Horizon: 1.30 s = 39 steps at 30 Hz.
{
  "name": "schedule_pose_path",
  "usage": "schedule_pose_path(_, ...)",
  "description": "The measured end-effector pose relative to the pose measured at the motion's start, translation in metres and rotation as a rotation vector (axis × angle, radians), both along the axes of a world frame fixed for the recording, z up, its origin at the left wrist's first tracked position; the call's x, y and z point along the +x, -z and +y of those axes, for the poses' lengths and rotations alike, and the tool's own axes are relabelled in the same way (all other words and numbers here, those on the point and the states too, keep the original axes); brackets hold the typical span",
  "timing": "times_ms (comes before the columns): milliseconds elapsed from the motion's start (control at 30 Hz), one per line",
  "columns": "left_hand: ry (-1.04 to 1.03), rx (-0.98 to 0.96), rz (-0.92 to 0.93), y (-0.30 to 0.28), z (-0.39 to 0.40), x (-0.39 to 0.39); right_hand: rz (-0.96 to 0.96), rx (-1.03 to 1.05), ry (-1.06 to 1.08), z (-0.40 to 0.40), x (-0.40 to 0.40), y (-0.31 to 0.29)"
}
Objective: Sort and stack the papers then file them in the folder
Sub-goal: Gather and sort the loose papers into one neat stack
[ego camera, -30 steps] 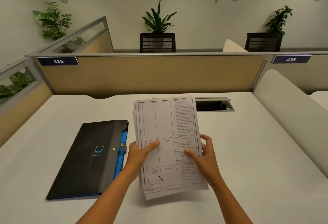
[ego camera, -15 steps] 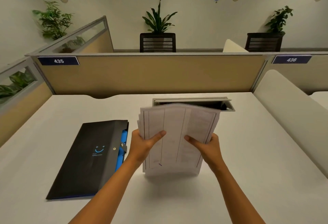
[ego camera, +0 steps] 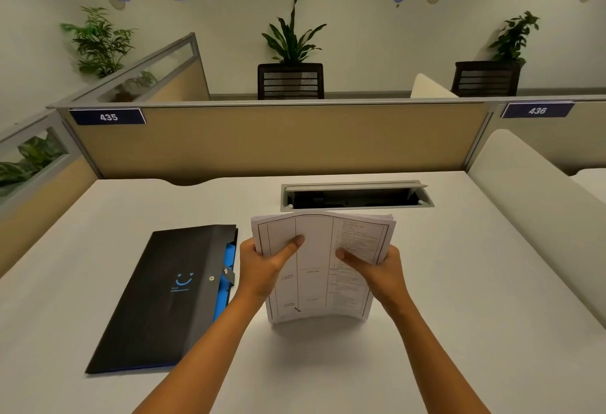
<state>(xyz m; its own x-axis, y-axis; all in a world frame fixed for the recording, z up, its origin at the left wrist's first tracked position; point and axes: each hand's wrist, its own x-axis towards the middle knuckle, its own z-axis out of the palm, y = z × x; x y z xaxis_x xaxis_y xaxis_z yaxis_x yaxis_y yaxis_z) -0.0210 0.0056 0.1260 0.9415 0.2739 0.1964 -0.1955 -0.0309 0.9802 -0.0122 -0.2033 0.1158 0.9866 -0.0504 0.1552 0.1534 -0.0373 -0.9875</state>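
The papers [ego camera: 319, 269] stand between both hands, the left hand [ego camera: 262, 266] gripping their left edge and the right hand [ego camera: 377, 267] their right, thumbs across the printed face. A second ago the stack leaned back, fanned and uneven; now it stands upright, bottom edge on the desk [ego camera: 459, 299], long axis vertical. The folder [ego camera: 164, 295] lies flat just left of the left hand.

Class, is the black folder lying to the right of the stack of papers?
No, the folder lies left of the papers.

one paper stack [ego camera: 319, 269], one folder [ego camera: 164, 299], two hands [ego camera: 262, 269]
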Motion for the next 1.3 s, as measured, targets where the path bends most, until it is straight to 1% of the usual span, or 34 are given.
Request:
schedule_pose_path(100,-0.057,-0.006,-0.003,-0.004,-0.001,0.001,-0.075,-0.001,0.051,0.003,0.002,-0.007)
schedule_pose_path(300,-0.057,-0.064,-0.068,-0.026,-0.013,0.001,-0.145,0.077,0.228,0.012,0.001,-0.027)
schedule_pose_path(433,-0.150,-0.105,0.026,-0.029,-0.016,0.007,-0.138,0.051,0.274,0.016,0.003,-0.033)
schedule_pose_path(567,-0.159,-0.107,0.073,-0.024,-0.013,0.007,-0.107,0.041,0.297,0.018,0.004,-0.034)
schedule_pose_path(700,-0.146,-0.110,0.089,-0.024,-0.010,0.009,-0.091,0.041,0.288,0.017,0.004,-0.034)
schedule_pose_path(867,-0.104,-0.102,0.048,-0.024,-0.007,0.011,-0.092,0.020,0.284,0.016,0.006,-0.033)
schedule_pose_path(1000,-0.021,-0.116,0.050,-0.024,-0.004,0.013,-0.093,0.052,0.210,0.015,0.007,-0.030)
schedule_pose_path(1133,0.098,-0.065,0.064,-0.011,0.001,0.008,-0.025,0.056,0.074,0.011,0.003,-0.007)
schedule_pose_path(1233,0.099,-0.044,0.105,0.006,0.000,0.003,0.035,0.013,0.003,0.005,0.000,0.019)
schedule_pose_path(1300,0.088,-0.044,0.167,0.020,0.000,0.001,0.062,-0.012,-0.014,0.002,-0.002,0.036)
